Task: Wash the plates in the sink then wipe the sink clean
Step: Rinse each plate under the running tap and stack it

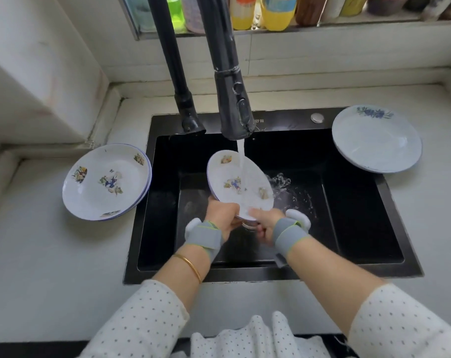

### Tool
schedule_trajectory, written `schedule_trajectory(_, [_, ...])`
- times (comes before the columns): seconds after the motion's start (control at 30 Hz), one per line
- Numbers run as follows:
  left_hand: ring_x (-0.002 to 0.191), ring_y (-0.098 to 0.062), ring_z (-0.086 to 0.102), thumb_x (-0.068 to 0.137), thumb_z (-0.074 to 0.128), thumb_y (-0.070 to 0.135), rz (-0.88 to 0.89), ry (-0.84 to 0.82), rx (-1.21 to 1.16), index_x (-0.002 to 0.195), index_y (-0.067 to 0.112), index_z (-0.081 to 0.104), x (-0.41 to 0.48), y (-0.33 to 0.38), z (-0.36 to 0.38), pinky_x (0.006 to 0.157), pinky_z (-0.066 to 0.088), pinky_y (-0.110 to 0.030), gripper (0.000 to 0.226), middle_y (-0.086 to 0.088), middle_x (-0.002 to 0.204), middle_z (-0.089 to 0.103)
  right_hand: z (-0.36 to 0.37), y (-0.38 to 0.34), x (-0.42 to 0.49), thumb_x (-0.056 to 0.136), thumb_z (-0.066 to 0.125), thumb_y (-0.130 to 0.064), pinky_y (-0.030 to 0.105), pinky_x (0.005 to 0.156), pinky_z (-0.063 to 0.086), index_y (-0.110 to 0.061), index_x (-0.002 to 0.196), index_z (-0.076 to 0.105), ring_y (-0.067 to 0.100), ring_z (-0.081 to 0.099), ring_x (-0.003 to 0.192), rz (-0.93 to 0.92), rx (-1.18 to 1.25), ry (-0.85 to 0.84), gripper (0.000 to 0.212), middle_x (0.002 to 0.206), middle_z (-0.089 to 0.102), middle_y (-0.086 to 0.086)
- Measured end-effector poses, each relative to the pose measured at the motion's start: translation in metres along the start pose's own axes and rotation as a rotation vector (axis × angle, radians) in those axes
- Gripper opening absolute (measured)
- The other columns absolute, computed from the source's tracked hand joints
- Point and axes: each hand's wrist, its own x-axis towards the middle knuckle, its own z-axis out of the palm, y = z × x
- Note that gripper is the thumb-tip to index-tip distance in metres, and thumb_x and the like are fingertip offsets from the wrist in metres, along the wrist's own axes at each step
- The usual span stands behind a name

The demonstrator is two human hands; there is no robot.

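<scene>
The sink (pixel 361 228) looks matt black; the plate (pixel 234 177) is glossy and wet; the worktop (pixel 51 254) is smooth, pale.

Bright, soft daylight falls from the window ledge (pixel 271 27) above the sink (pixel 271 276), whose black basin stays dim; edges bow, bottles blur.

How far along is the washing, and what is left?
The left hand and right hand hold a patterned plate tilted under the running faucet. A stack of plates waits left of the sink and a blue-flowered plate sits on its right edge; which are clean I cannot tell. Wiping the sink remains.
</scene>
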Motion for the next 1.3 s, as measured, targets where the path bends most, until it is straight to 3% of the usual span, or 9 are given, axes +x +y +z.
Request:
schedule_trajectory(0.17, [0.074,-0.035,0.064,0.08,0.032,-0.019,-0.04,-0.158,0.094,0.127,0.007,0.048,-0.002,0.01,-0.015,0.07,0.058,-0.048,0.056,-0.018,0.12,0.06,-0.012,-0.003,0.013,0.086,0.065,-0.03,0.019,0.043,0.032,-0.001,0.099,0.065,0.017,0.042,0.042,-0.08,0.041,0.134,0.032,0.065,0.056,0.008])
schedule_trajectory(0.3, [0.091,-0.042,0.063,0.075,0.037,-0.016,0.007,0.009,0.016,0.129,0.003,0.046,-0.003,-0.002,-0.001,0.066,0.06,-0.046,0.058,-0.025,0.121,0.06,0.003,0.001,0.001,0.093,0.06,-0.024,0.005,0.03,0.024,-0.011,0.071,0.051,0.005,0.03,0.02,0.036,0.027,-0.076,0.027,0.032,0.043,-0.002])
schedule_trajectory(0.47, [0.093,-0.047,0.064,0.083,0.035,-0.013,-0.066,-0.157,0.08,0.123,0.009,0.046,-0.006,0.011,-0.016,0.074,0.058,-0.048,0.047,-0.02,0.121,0.061,-0.011,-0.013,0.006,0.093,0.06,-0.026,0.007,0.029,0.026,-0.01,0.086,0.055,0.005,0.033,0.019,-0.025,0.003,0.101,0.018,0.06,0.051,0.003])
schedule_trajectory(0.63, [0.097,-0.044,0.065,0.08,0.037,-0.015,-0.041,-0.06,0.094,0.13,0.003,0.044,-0.009,0.008,-0.009,0.065,0.06,-0.048,0.054,-0.021,0.121,0.062,0.0,0.004,-0.003,0.095,0.058,-0.028,0.005,0.03,0.026,-0.013,0.073,0.049,0.004,0.03,0.019,0.063,0.004,-0.111,0.028,0.031,0.043,-0.003])
schedule_trajectory(0.87, [0.088,-0.043,0.07,0.08,0.036,0.001,-0.107,-0.215,0.268,0.141,0.014,0.033,-0.013,0.022,-0.02,0.089,0.054,-0.049,0.062,-0.021,0.116,0.067,-0.026,-0.016,0.004,0.093,0.057,-0.029,0.02,0.033,0.044,-0.004,0.089,0.053,0.021,0.051,0.043,-0.136,-0.266,0.14,0.025,0.062,0.054,0.01])
schedule_trajectory(0.93, [0.086,-0.042,0.071,0.078,0.036,0.004,-0.121,-0.202,0.255,0.141,0.014,0.032,-0.01,0.022,-0.021,0.082,0.056,-0.045,0.063,-0.022,0.112,0.069,-0.027,-0.016,0.006,0.087,0.06,-0.03,0.03,0.06,0.054,-0.01,0.111,0.053,0.031,0.064,0.073,-0.232,-0.532,0.201,0.032,0.094,0.063,0.012])
schedule_trajectory(1.07, [0.087,-0.041,0.071,0.08,0.031,0.011,-0.179,-0.168,0.209,0.133,0.005,0.043,-0.006,0.024,-0.027,0.079,0.054,-0.043,0.055,-0.023,0.104,0.071,-0.02,-0.026,-0.023,0.094,0.049,-0.037,0.031,0.092,0.04,-0.013,0.095,0.07,0.024,0.056,0.112,-0.617,-0.784,0.137,0.032,0.111,0.065,0.005])
schedule_trajectory(1.2, [0.084,-0.039,0.072,0.08,0.032,0.013,-0.207,-0.098,0.09,0.126,0.004,0.053,-0.002,0.029,-0.03,0.08,0.053,-0.045,0.052,-0.02,0.102,0.072,-0.012,-0.032,-0.058,0.094,0.049,-0.047,0.033,0.087,0.04,-0.004,0.08,0.064,0.02,0.056,0.08,-0.805,-0.787,-0.038,0.047,0.074,0.059,0.001])
schedule_trajectory(1.3, [0.078,-0.036,0.072,0.081,0.032,0.019,-0.216,-0.093,0.058,0.124,0.002,0.054,0.0,0.033,-0.032,0.089,0.048,-0.047,0.051,-0.018,0.091,0.073,-0.012,-0.043,-0.06,0.085,0.065,-0.039,0.035,0.078,0.044,-0.012,0.092,0.066,0.02,0.056,0.083,-0.913,-0.905,-0.067,0.028,0.082,0.06,-0.001])
